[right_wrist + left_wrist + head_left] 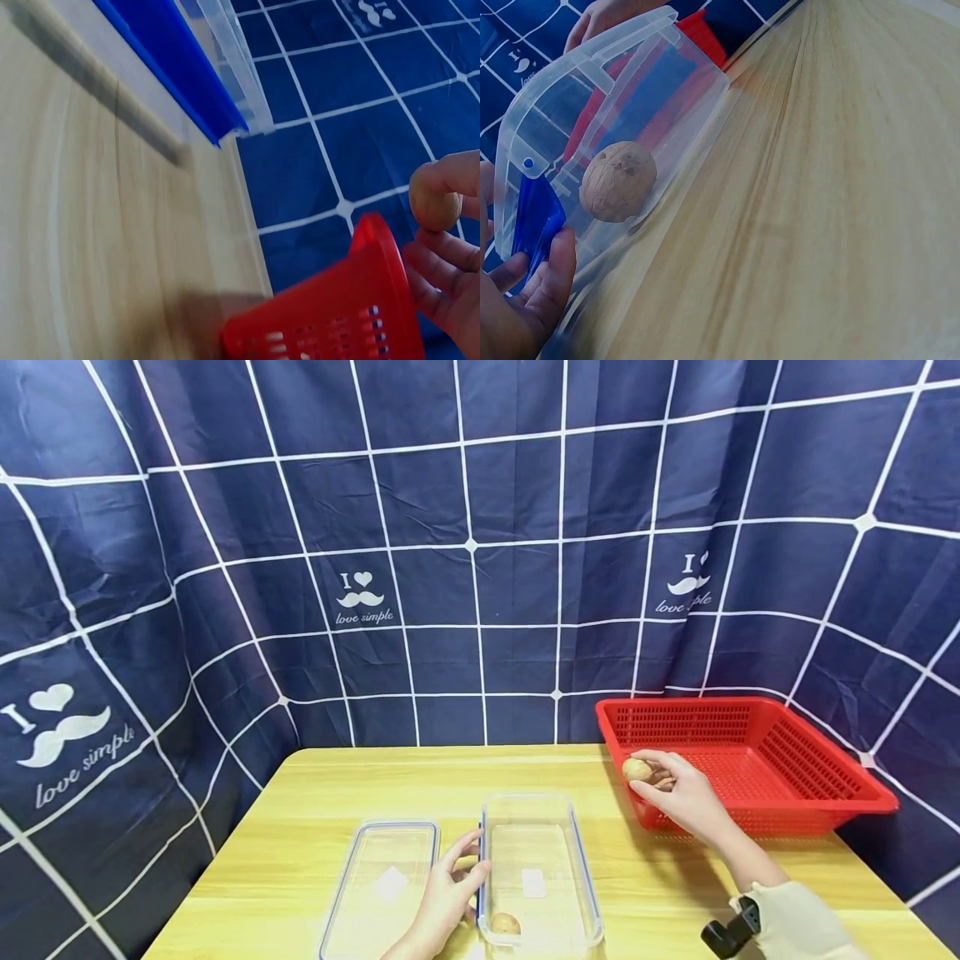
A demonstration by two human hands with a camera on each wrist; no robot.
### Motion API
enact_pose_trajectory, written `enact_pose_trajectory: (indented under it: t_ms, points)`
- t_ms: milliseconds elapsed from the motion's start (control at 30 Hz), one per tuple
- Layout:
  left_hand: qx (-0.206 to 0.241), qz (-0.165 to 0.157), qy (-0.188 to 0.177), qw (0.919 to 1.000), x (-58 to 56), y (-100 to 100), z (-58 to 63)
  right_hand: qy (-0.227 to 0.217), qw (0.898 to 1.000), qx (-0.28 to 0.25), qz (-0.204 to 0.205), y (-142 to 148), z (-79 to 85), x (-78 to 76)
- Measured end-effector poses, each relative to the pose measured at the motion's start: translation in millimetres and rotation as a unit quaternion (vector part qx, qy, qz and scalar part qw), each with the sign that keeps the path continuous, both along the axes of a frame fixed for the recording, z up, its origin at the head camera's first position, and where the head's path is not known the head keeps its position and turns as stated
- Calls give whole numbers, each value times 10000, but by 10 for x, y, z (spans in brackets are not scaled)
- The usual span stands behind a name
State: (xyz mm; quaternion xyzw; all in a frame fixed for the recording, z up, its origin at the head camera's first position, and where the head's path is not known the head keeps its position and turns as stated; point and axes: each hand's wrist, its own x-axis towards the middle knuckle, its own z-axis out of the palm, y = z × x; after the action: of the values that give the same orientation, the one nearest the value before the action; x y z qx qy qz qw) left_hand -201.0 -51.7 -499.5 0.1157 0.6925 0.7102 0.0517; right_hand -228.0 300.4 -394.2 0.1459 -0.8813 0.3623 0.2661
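Observation:
My right hand (678, 789) pinches a walnut (637, 769) between thumb and fingertips, above the near left rim of the red plastic basket (847, 817). The right wrist view shows this walnut (435, 202) at the fingertips. At the left side of a clear plastic container (540, 852), my left hand (442, 893) holds the long wall by its blue latch flap (536, 221); some of its fingers are hidden. Another walnut (619, 182) lies inside the container, at the near left corner in the head view.
A clear lid (375, 868) with a blue-edged seal lies on the wooden table (300, 802), left of the container. Behind the table hangs a dark blue curtain (517, 585) with white lines. A black strap device (731, 931) sits on the right wrist.

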Motion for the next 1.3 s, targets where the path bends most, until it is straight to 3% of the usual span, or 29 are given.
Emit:
enact_pose_trajectory:
  t_ms: [433,667,1000,1300]
  points:
    - [-27,-6,-64,10000,12,4,19,-327,9972,236,-627,316,22,-108]
    - [-75,-29,-26,10000,13,5,-1,-324,9956,489,-726,422,-75,-133]
    - [-147,21,47,9999,17,5,19,-1030,9898,754,-635,441,-57,-139]
    - [-102,-9,27,9999,11,2,22,-687,9929,693,-681,394,-56,-114]
